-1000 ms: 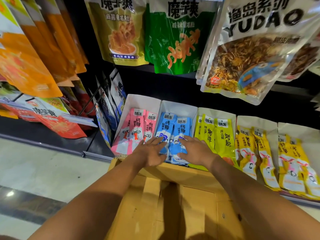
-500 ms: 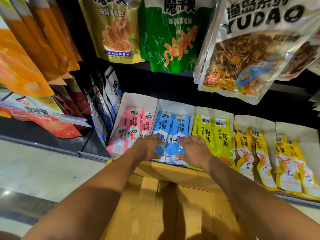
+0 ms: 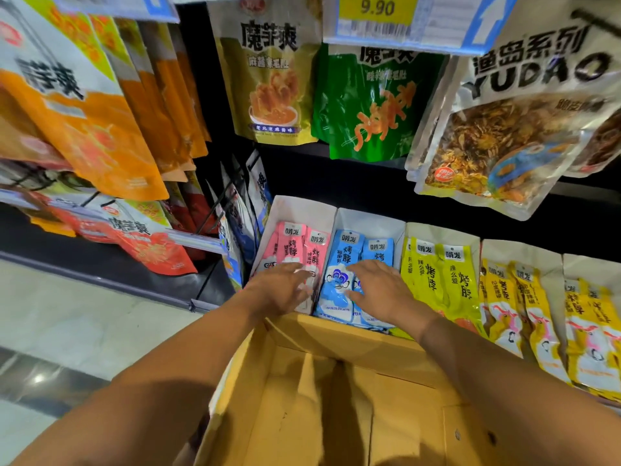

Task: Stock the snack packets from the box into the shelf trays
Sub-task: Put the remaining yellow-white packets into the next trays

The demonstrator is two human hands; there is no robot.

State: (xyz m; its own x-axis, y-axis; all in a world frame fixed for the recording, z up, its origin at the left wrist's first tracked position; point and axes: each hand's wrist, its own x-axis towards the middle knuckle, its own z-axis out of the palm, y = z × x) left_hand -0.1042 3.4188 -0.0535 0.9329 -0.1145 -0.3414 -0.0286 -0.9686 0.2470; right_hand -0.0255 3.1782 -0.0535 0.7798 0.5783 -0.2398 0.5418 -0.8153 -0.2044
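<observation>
Packets point(image 3: 291, 247) in pink wrappers lie under the left hand point(image 3: 280, 290), whose fingers point(image 3: 297, 269) are spread and laid flat on them, pinching nothing. Blue packets point(image 3: 346, 260) lie under the right hand point(image 3: 383, 290); its fingers point(image 3: 364, 267) are likewise spread and rest flat on the wrappers. Each colour sits in its own white tray: the pink tray point(image 3: 302, 210) rises just beyond the left fingertips, the blue tray point(image 3: 373, 220) just beyond the right ones, and the two trays touch side by side. Right of the right fingers come lime packets point(image 3: 440, 280), then yellow packets point(image 3: 510, 304) in further trays. Back from the fingers, towards the person, stands the open cardboard box point(image 3: 336, 334), its far rim passing under both wrists. Above the fingertips hang larger bags: a mustard bag point(image 3: 268, 79), a green bag point(image 3: 373, 102) and a YUDAO bag point(image 3: 521, 112), with a 9.90 price tag point(image 3: 376, 8) over them. Left of the left fingers hang orange bags point(image 3: 84, 122), above a pale floor point(image 3: 67, 314).
</observation>
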